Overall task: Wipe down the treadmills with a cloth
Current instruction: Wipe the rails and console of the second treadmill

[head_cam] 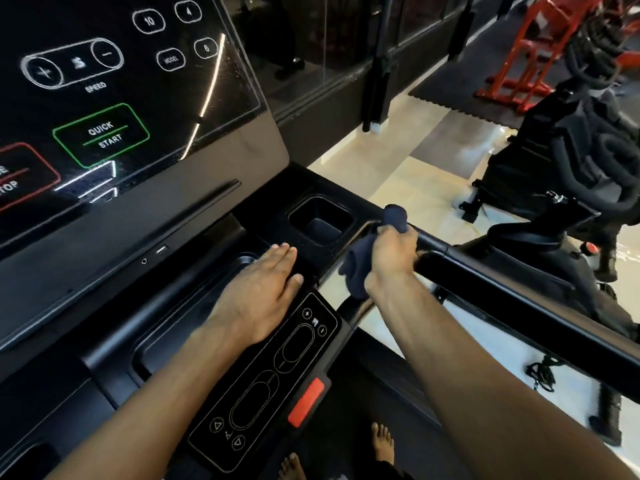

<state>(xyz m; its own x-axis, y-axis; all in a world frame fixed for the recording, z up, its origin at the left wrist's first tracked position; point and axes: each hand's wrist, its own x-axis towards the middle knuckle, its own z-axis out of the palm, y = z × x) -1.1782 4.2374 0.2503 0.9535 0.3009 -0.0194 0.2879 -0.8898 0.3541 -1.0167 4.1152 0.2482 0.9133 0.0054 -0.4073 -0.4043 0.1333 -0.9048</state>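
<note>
I stand on a black treadmill. Its glossy console screen (104, 98) fills the upper left, with speed, quick start and stop buttons. My left hand (263, 289) rests flat, fingers straight, on the console deck between a shallow tray (194, 303) and the square cup holder (320, 221). My right hand (393, 251) grips a dark blue cloth (356, 268) and holds it against the right handrail (485, 271) where the rail meets the console. Part of the cloth bulges above my fist and part hangs below it.
A lower control strip (277, 379) with a red safety key (306, 401) lies under my left forearm. My bare feet (381, 441) stand on the belt. To the right stand a black exercise bike (571, 188) and a red rack (526, 53) on a pale tiled floor.
</note>
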